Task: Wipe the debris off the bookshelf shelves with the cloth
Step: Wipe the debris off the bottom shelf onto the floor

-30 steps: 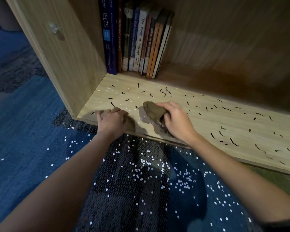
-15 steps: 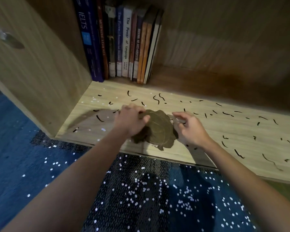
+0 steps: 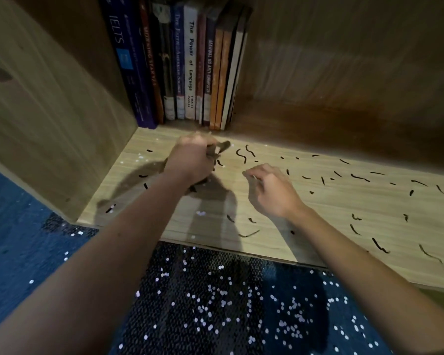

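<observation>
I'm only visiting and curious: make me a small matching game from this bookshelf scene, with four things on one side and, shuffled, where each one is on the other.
Things:
1. cloth
2. books
3. white specks
4. dark strands

Places:
A. upright at the back left of the shelf board
B. bunched in the left hand
C. mostly on the blue carpet
D. strewn across the wooden board

Pairs: 1-B, 2-A, 3-C, 4-D.
</observation>
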Demonstrator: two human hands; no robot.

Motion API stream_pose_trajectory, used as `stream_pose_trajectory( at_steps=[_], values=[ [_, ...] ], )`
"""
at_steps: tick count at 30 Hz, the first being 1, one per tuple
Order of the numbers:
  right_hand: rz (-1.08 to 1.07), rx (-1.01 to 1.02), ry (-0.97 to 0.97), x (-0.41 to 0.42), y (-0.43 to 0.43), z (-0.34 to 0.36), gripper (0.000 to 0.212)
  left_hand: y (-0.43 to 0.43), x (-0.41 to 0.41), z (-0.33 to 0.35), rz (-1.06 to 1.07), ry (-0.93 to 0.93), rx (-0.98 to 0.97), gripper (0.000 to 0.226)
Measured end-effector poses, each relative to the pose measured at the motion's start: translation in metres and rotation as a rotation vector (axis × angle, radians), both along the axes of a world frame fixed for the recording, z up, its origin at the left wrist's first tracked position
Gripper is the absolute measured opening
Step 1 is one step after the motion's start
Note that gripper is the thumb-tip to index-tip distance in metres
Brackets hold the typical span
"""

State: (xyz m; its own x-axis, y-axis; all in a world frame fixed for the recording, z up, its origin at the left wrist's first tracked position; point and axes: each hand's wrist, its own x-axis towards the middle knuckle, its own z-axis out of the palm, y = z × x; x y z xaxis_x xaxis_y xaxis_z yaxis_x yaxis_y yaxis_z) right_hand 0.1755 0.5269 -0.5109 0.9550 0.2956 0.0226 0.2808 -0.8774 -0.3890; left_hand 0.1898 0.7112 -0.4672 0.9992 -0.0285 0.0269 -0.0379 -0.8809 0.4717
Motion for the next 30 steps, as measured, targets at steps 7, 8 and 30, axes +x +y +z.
stream_pose_trajectory(
  at_steps=[7,8,30],
  values=[
    [-0.114,-0.122,-0.02,0.018,-0.007,-0.009,0.034,-0.028,0.004,-0.014,-0.194,0.221,0.04,0.025],
    [-0.116,-0.111,-0.014,0.018,-0.008,-0.01,0.035,-0.026,0.006,-0.009,-0.174,0.207,-0.009,0.024],
    [-0.072,0.001,0.144,0.034,-0.019,-0.017,0.038,-0.003,-0.018,-0.013,-0.521,0.414,0.052,0.031]
  ],
)
